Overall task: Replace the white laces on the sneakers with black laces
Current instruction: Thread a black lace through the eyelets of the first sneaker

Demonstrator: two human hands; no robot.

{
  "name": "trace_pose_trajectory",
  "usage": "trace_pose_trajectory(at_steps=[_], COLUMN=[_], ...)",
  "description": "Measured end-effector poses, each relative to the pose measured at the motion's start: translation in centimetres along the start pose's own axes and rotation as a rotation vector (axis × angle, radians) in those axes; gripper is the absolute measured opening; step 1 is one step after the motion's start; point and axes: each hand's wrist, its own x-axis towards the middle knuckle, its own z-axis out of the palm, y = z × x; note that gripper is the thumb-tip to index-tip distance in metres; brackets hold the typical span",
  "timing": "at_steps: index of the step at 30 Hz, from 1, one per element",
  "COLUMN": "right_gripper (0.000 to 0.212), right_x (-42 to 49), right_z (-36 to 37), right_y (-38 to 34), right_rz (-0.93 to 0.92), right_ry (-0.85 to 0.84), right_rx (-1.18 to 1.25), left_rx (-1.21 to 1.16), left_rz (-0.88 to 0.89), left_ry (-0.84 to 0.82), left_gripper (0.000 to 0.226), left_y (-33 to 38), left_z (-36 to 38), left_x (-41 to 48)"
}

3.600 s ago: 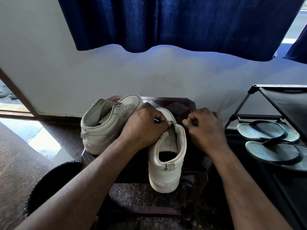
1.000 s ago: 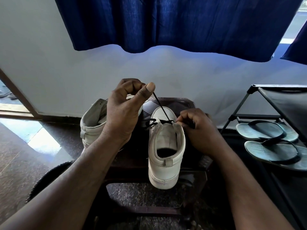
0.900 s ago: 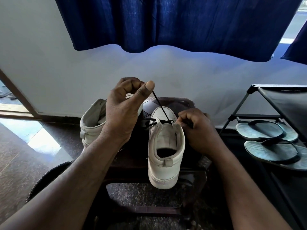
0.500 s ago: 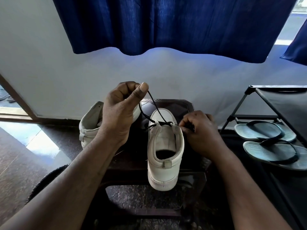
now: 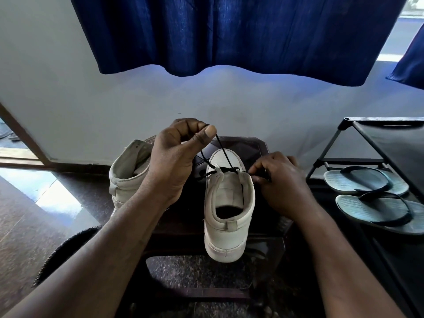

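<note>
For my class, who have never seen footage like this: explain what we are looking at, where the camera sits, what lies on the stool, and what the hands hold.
There is no machine here. One wide-angle camera, worn on a person's head, looks down at two bare hands. On a dark wooden stool stand two white leather sneakers: the near white sneaker, heel toward us, and the other white sneaker behind the left arm. The left hand is raised and pinches one end of a thin black lace that runs down to the near sneaker's eyelets. The right hand pinches the lace beside that sneaker. To the right, grey-green flip-flops rest on a black metal shoe rack. A dark blue curtain hangs above.
</note>
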Motion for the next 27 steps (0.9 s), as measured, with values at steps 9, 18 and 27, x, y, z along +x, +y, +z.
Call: trace_pose_trajectory(at_steps=[9, 18, 27], right_gripper=[0.017, 0.016, 0.022], right_x=[-0.1, 0.0, 0.1], right_z=[0.3, 0.5, 0.3], right_y=[-0.3, -0.8, 0.4], right_rz=[0.031, -0.15, 0.046], right_ry=[0.023, 0.116, 0.003], right_rx=[-0.052, 0.153, -0.072], left_rx=[0.0, 0.069, 0.103], left_rz=[-0.07, -0.071, -0.111], left_ry=[-0.035, -0.016, -0.041], left_gripper=[0.025, 0.018, 0.023], left_y=[-0.1, -0.2, -0.8], left_z=[0.7, 1.5, 1.5], left_x=[-0.4, -0.7, -0.8])
